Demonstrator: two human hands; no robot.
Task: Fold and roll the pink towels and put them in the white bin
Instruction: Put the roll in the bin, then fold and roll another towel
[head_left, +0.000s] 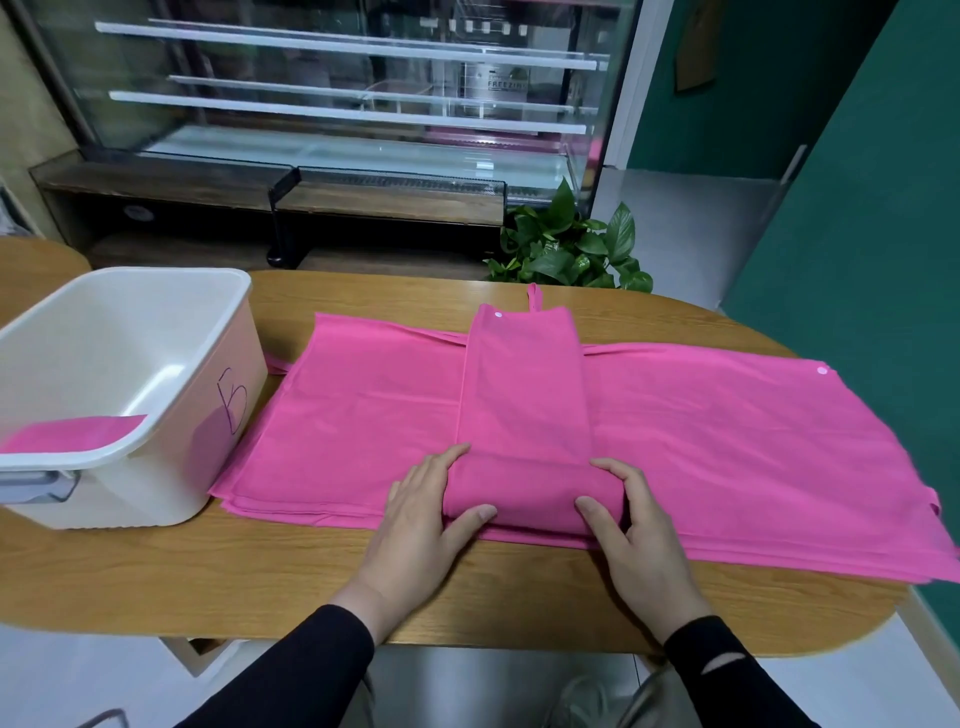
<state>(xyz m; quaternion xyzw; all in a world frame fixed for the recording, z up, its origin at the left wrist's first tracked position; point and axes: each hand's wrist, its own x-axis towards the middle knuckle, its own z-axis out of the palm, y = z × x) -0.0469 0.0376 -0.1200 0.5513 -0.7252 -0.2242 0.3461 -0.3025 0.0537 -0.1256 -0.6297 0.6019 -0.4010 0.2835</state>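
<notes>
Near the front edge of the wooden table (270, 577), a folded pink towel (524, 395) lies as a long narrow strip running from front to back, its near end turned up into a soft, thick roll (530, 493). The cloth is smooth and matte, with a small white snap at the far end and a thin hanging loop poking out past it. The left hand (421, 514) grips the left end of the roll, fingers over the top and thumb curled against its front; the right hand (631, 525) holds the right end the same way, thumb pressed into the front of the roll. Both sleeves are black, and the right one has a slit near the cuff.

Under the strip a stack of flat towels (727, 457) spreads wide across the table, its layered edges showing along the front and its right end reaching over the table's right edge. Another white snap sits near the stack's far right corner.

At the table's left end stands the white bin (171, 467), a rounded rectangular plastic tub with a thick rim, a clear handle on its near side and a handwritten mark on the wall facing the towels. Something pink lies inside it at the near side, also showing faintly through the wall.

The table has a pale wood grain and rounded ends. Beyond its back edge are a leafy green plant (571, 249) and a glass display case (337, 88) with white shelves.
</notes>
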